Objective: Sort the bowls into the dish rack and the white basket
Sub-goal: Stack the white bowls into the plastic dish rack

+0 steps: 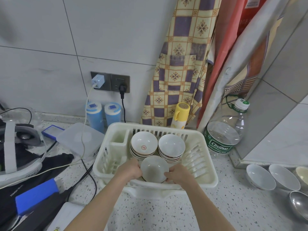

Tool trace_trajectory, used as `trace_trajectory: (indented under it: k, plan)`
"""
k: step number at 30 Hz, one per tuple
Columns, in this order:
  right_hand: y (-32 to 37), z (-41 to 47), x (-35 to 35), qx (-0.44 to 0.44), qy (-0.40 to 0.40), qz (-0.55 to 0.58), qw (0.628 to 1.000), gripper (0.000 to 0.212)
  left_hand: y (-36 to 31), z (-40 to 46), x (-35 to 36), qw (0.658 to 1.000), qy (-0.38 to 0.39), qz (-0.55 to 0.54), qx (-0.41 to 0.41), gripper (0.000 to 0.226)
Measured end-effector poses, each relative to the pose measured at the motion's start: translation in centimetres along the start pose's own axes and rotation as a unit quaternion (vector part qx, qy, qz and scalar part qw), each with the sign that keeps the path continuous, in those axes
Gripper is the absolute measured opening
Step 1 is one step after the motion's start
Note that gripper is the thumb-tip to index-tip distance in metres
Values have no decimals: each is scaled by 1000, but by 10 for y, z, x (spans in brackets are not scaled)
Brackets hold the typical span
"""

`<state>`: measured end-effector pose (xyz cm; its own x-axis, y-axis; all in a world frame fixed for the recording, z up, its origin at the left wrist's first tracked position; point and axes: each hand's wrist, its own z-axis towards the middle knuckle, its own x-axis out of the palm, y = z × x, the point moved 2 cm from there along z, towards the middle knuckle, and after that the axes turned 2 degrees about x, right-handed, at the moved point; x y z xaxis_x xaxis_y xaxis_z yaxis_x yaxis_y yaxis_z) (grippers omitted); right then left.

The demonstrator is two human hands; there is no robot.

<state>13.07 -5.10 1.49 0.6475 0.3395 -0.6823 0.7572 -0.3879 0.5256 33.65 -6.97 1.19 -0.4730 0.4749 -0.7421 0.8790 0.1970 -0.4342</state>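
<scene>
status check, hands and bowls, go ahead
Left hand and right hand grip pale ceramic bowl inside white plastic basket. Two bowl stacks behind. Nothing blocking.

1. The fingertips of both hands (155,174) are hidden behind the grey bowl (154,168), which covers whatever lies under it.
2. The lower bowls in the two stacks (156,147) show only their rims.
3. The steel bowl (300,204) and cream bowl (302,175) are cut off by the right edge.

Head cam, fwd-down, close over counter (216,205)
</scene>
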Motion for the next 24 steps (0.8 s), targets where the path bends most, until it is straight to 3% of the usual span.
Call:
trace_trajectory:
  k: [7, 12, 15, 18, 19, 21, 24]
  plan:
    - [-2, 2, 2, 2, -12, 5, 1000, 28, 0, -3, 0, 1000, -14, -6, -1, 6]
    - [1, 1, 2, 0, -16, -6, 1000, 26, -1, -8, -2, 999, -29, -35, 4, 12]
    - [2, 0, 0, 10, -67, 23, 997, 39, -2, -12, -4, 996, -71, -60, 3, 20]
    - [2, -7, -4, 11, -122, 98, 988, 25, -3, -18, -5, 989, -117, -85, 1, 7]
    - [2, -9, -5, 6, -137, 116, 984, 23, -3, -20, -5, 986, -134, -94, -2, 22]
    - [2, -14, -7, -24, -164, 130, 978, 26, -2, -24, -6, 977, -177, -120, -2, 39]
    - [2, -25, -11, -103, -167, 181, 964, 28, -5, -32, -7, 958, -231, -167, 21, 34]
